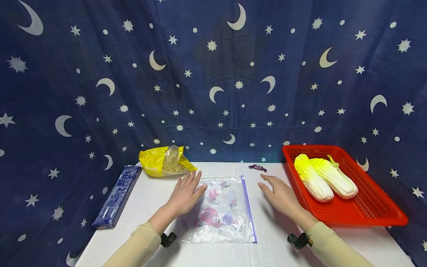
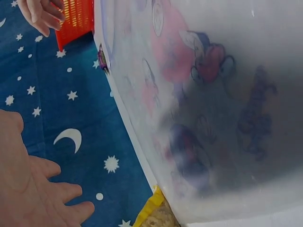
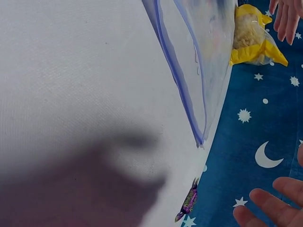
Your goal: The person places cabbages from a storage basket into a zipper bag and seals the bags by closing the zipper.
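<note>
A clear zip bag [image 1: 217, 211] printed with pink and purple cartoon figures lies flat on the white table, its purple zip edge toward the right. My left hand [image 1: 186, 194] hovers over the bag's left side, fingers spread and holding nothing. To the right of the bag, my right hand [image 1: 281, 194] is held above the table with relaxed fingers, also without anything in it. A small purple wrapped candy [image 1: 258, 168] lies just beyond the right fingertips. Past the left fingertips sits a yellow bag of pasta [image 1: 165, 161].
At the right stands a red plastic basket [image 1: 377, 204] holding two napa cabbages [image 1: 313, 178]. A long blue box [image 1: 118, 196] lies along the table's left edge. Behind the table [image 1: 273, 248] hangs a dark blue curtain [image 1: 213, 118] with moons and stars.
</note>
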The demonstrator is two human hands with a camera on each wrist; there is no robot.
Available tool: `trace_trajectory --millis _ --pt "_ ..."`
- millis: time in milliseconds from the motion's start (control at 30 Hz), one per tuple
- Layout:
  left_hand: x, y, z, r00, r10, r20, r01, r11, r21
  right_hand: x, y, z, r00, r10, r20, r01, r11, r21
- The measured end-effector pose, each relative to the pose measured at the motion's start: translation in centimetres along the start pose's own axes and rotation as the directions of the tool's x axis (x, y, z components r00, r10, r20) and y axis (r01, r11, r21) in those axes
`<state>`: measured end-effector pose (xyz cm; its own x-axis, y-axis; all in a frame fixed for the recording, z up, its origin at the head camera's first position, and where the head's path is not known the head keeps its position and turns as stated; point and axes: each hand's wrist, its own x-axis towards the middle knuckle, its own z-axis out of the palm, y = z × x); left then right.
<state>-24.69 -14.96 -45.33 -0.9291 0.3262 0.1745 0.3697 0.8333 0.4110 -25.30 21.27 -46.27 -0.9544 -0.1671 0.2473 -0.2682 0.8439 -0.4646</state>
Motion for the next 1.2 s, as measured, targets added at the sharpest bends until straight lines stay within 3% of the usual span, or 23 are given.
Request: trace_trajectory --millis 333,667,767,1000,1200 --pt "0.4 2.0 1.4 0.998 0.026 0.049 -0.026 1.0 -0.009 -0.5 0.0 0.2 1.0 0.019 0.015 -0.019 0.999 0.045" --pt "0.7 5.1 3.3 0.994 0.009 0.109 -0.007 1.0 -0.021 -1.2 0.2 0.7 0.999 0.038 0.011 -0.04 0.968 0.246" --pt "1.1 6.1 3.8 0.993 0.011 0.116 -0.007 1.0 -0.028 -1.5 0.3 1.0 0.996 0.077 0.041 -0.086 0.938 0.335" --pt "1.9 8.4 5.4 0.986 0.018 0.166 -0.015 1.0 -0.018 -1.8 0.5 1.8 0.964 0.214 0.156 -0.265 0.799 0.54" --pt "2.5 10.3 7.0 0.984 -0.003 0.18 -0.002 1.0 0.027 -2.1 0.6 2.0 0.94 0.28 0.197 -0.342 0.763 0.549"
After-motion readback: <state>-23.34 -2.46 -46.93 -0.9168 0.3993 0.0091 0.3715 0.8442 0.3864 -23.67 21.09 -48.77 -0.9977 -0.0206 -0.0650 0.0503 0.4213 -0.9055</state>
